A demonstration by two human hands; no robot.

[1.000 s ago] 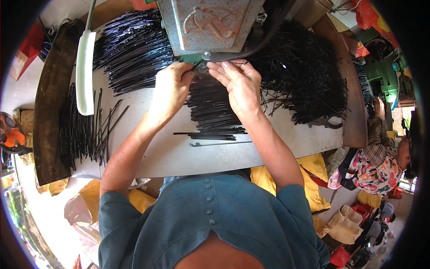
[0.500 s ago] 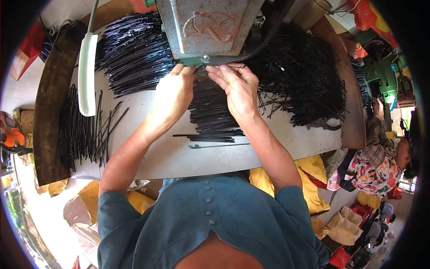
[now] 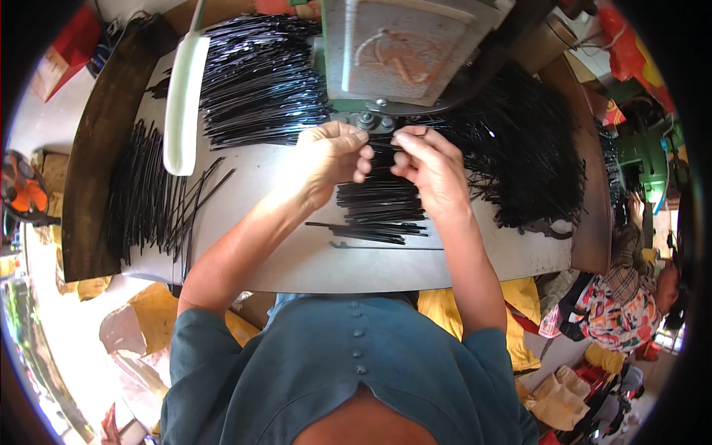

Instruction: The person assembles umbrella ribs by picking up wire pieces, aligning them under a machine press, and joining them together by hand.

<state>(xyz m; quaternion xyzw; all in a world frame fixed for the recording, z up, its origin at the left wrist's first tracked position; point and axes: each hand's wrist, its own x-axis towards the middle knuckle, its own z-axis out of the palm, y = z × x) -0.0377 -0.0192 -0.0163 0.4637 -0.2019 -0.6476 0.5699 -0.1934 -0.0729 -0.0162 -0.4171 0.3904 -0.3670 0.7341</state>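
Observation:
My left hand [image 3: 331, 162] and my right hand [image 3: 432, 167] face each other just in front of a grey-green machine head [image 3: 404, 63]. On each, thumb and forefinger are pinched together. Whatever sits between the fingertips is too thin or hidden to make out. Bolts and a small metal fitting [image 3: 366, 121] show under the machine head, just past my fingertips. Below and between my hands lies a stack of thin black rods [image 3: 380, 204] on the pale metal tabletop [image 3: 274, 256]. A single rod [image 3: 386, 247] with a hooked end lies nearer the front edge.
Large heaps of black rods lie at the far left [image 3: 256, 81] and right [image 3: 526, 148], with a smaller bundle [image 3: 141, 193] at left. A white lamp [image 3: 185, 104] hangs over the table. Raised brown side boards [image 3: 100, 170] flank it. Another person [image 3: 623, 308] sits at right.
My hands have drawn back from under the machine head toward me, baring its bolts and fitting. The whole view has shifted and tilted a little.

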